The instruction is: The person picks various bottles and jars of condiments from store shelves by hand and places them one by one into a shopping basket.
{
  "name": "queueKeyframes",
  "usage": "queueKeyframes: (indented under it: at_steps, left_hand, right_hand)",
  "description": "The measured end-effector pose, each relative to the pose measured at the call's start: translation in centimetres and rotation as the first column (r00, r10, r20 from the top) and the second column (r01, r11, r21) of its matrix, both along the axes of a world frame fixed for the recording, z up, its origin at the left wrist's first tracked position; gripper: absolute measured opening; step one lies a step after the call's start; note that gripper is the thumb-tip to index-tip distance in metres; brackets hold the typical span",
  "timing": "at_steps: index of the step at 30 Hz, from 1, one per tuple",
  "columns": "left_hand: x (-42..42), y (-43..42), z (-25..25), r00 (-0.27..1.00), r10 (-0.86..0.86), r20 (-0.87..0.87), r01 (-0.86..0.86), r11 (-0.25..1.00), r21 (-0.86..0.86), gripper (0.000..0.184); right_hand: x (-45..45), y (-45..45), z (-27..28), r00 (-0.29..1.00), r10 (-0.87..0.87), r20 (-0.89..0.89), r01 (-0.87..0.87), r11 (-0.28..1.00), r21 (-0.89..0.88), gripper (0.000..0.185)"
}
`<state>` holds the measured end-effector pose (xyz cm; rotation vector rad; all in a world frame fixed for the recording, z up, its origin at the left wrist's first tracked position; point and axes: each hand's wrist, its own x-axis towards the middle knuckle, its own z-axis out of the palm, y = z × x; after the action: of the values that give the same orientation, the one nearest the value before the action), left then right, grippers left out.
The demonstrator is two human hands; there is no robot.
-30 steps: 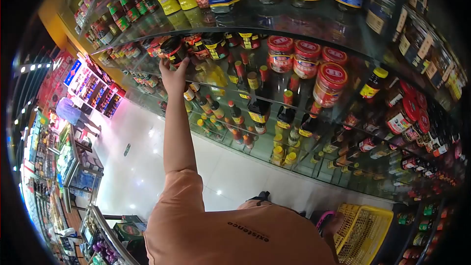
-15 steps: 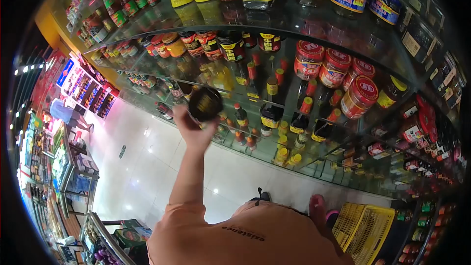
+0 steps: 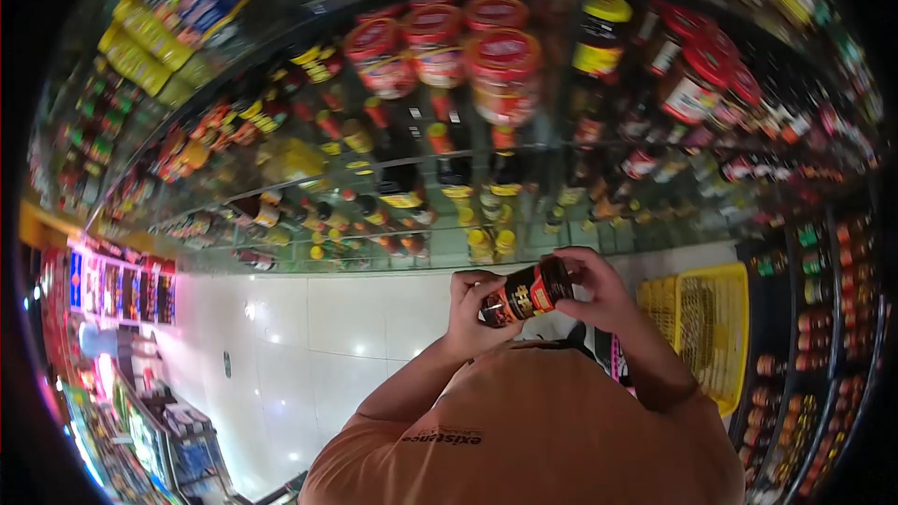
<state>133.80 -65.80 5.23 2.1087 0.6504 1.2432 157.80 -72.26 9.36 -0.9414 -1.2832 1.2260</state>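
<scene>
A dark sauce jar (image 3: 526,295) with a black, red and yellow label lies on its side in front of my chest, held between both hands. My left hand (image 3: 474,311) is closed round one end of it. At the other end, the fingers and thumb of my right hand (image 3: 597,291) grip the dark lid end. Just beyond my hands stand glass shelves (image 3: 365,266) full of bottles and jars, among them red-lidded jars (image 3: 505,70) and small yellow-capped bottles (image 3: 480,245). Shelf labels are blurred.
Yellow shopping baskets (image 3: 739,318) stand on the floor to my right, beside a rack of jars (image 3: 809,355). White tiled floor (image 3: 309,365) stretches to the left, where another person (image 3: 98,339) stands near a lit display (image 3: 122,290).
My left hand has brought the jar from near the shelves to my chest. My right hand has come up from my side and taken its other end. The view has swung right.
</scene>
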Motion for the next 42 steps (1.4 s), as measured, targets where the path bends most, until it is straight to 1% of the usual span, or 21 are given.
queueKeyframes:
  at_steps: [3,7,11,13,16,18,19,21,23,24,25,26,27,29,31,33,36,37,39,41,42]
  left_hand:
    - [4.1,-1.7,0.0,0.997,-0.019,-0.079,0.02,1.0,0.012,0.08]
    - [9.2,-3.7,-1.0,0.984,-0.167,0.065,0.174,0.976,-0.13,0.09]
    - [14.3,-5.9,-2.1,0.968,-0.237,0.086,0.249,0.951,-0.184,0.087]
    - [17.0,-7.2,-1.8,0.958,-0.285,-0.005,0.278,0.939,-0.204,0.084]
    - [21.0,-9.3,-4.0,0.932,-0.361,0.024,0.338,0.845,-0.414,0.083]
    - [23.8,-10.5,-4.8,0.901,-0.434,0.012,0.343,0.694,-0.633,0.076]
    - [25.0,-11.0,-5.4,0.886,-0.464,0.006,0.359,0.679,-0.641,0.076]
    - [27.3,-11.6,-7.4,0.91,-0.377,-0.171,0.151,0.688,-0.71,0.065]
    - [27.2,-11.7,-10.4,0.893,-0.384,-0.235,0.099,0.677,-0.73,0.047]
    - [27.0,-11.7,-10.9,0.85,-0.389,-0.354,0.026,0.703,-0.711,0.043]
    - [26.5,-11.8,-11.4,0.795,-0.387,-0.468,-0.046,0.73,-0.682,0.039]
    - [24.6,-11.9,-14.3,0.782,-0.389,-0.486,-0.079,0.712,-0.698,0.037]
    - [22.0,-12.1,-18.6,0.771,-0.39,-0.504,-0.115,0.692,-0.712,0.035]
    - [16.6,-13.0,-25.4,0.731,-0.393,-0.557,-0.29,0.56,-0.776,0.035]
    - [11.7,-14.3,-29.3,0.643,-0.393,-0.657,-0.433,0.521,-0.736,0.033]
    - [8.0,-16.1,-29.4,0.66,-0.39,-0.643,-0.467,0.457,-0.757,0.03]
    - [5.2,-17.0,-27.5,0.42,-0.517,-0.746,-0.52,0.536,-0.665,0.032]
    - [4.0,-17.7,-26.8,0.431,-0.533,-0.728,-0.572,0.462,-0.678,0.032]
    - [-3.5,-19.2,-30.5,0.844,-0.261,-0.469,-0.485,0.001,-0.874,0.033]
    - [0.6,-19.2,-24.3,0.428,-0.519,-0.74,-0.678,0.357,-0.642,0.037]
    - [-0.3,-19.5,-24.4,0.451,-0.498,-0.74,-0.68,0.345,-0.647,0.038]
  right_hand:
    - [4.2,-2.6,-0.3,0.997,-0.04,-0.063,0.034,0.996,-0.087,0.063]
    - [8.9,-6.0,-1.4,0.962,-0.149,-0.231,0.128,0.987,-0.102,0.061]
    - [14.6,-10.0,-3.0,0.96,-0.162,-0.228,0.113,0.97,-0.215,0.062]
    - [17.6,-12.2,-4.2,0.96,-0.16,-0.228,0.104,0.965,-0.239,0.062]
    - [21.5,-15.4,-5.8,0.968,-0.097,-0.232,0.037,0.968,-0.247,0.054]
    - [24.3,-17.8,-7.9,0.953,-0.166,-0.254,0.086,0.951,-0.298,0.053]
    - [25.6,-19.0,-8.6,0.943,-0.197,-0.268,0.1,0.936,-0.337,0.052]
    - [28.4,-21.8,-10.1,0.916,-0.35,-0.198,0.257,0.888,-0.381,0.049]
    - [32.2,-25.4,-13.8,0.775,-0.632,-0.017,0.561,0.699,-0.443,0.043]
    - [34.3,-27.1,-15.6,0.763,-0.646,-0.024,0.57,0.69,-0.446,0.043]
    - [36.4,-28.7,-17.4,0.694,-0.71,0.117,0.668,0.575,-0.472,0.045]
    - [37.8,-29.8,-18.5,0.613,-0.747,0.257,0.752,0.452,-0.48,0.048]
    - [38.5,-29.9,-17.9,0.61,-0.751,0.252,0.751,0.445,-0.488,0.048]
    - [39.8,-29.4,-15.5,0.481,-0.429,0.765,0.877,0.25,-0.411,0.058]
    - [41.2,-28.8,-20.2,0.452,-0.368,0.813,0.887,0.281,-0.366,0.061]
    - [42.0,-27.9,-24.3,0.415,-0.269,0.869,0.89,0.317,-0.327,0.06]
    - [43.1,-25.6,-29.5,0.472,-0.185,0.862,0.858,0.322,-0.4,0.054]
    - [42.7,-24.8,-31.2,0.483,-0.128,0.866,0.842,0.338,-0.42,0.053]
    - [42.8,-24.0,-35.6,0.452,-0.175,0.875,0.855,0.365,-0.369,0.052]
    - [42.7,-22.8,-37.3,0.602,-0.072,0.795,0.751,0.39,-0.533,0.052]
    - [42.5,-22.5,-39.6,0.573,-0.071,0.817,0.757,0.429,-0.493,0.05]
